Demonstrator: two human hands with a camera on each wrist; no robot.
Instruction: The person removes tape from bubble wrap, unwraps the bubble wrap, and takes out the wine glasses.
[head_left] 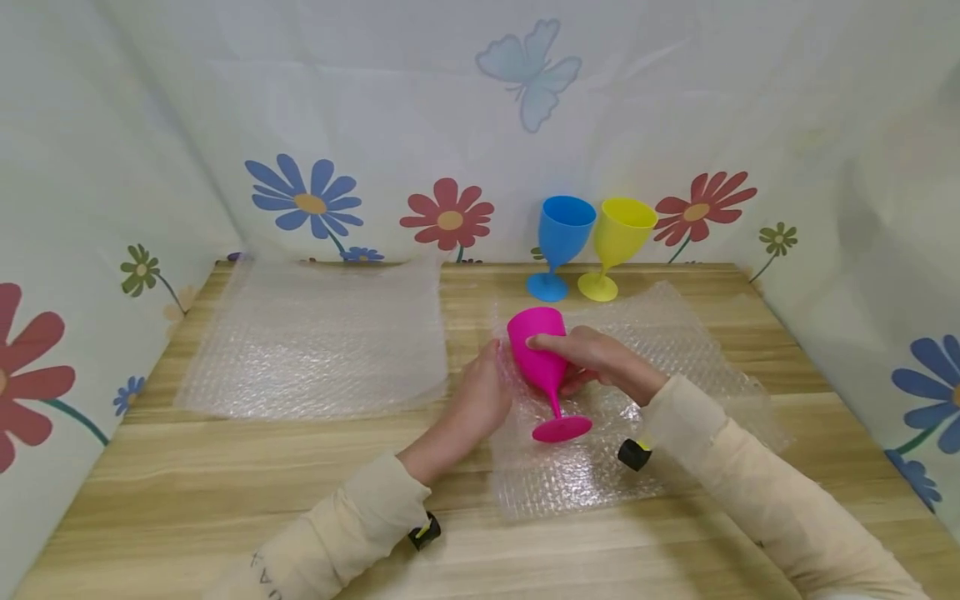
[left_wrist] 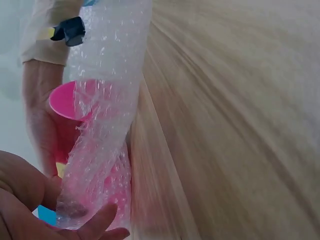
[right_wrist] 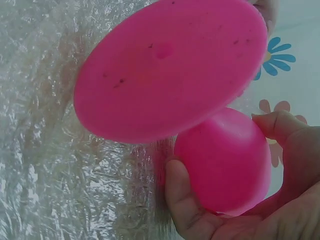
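Observation:
A pink plastic goblet [head_left: 534, 362] lies tilted over the right sheet of bubble wrap [head_left: 551, 487], its round foot toward me. My right hand [head_left: 603, 358] grips the goblet's bowl, thumb on the upper side and fingers around the other, as the right wrist view also shows. At the bowl's left, my left hand [head_left: 480, 396] holds the left edge of that sheet, which is lifted against the goblet. In the left wrist view the raised bubble wrap [left_wrist: 107, 60] partly covers the pink goblet, with the left fingers [left_wrist: 100, 222] curled at its edge.
A blue goblet [head_left: 564, 233] and a yellow goblet [head_left: 621, 233] stand upright at the table's back edge. Another bubble wrap sheet [head_left: 322, 342] lies flat on the left of the wooden table [head_left: 187, 483]. Flower-printed fabric walls [head_left: 375, 108] enclose the back and sides.

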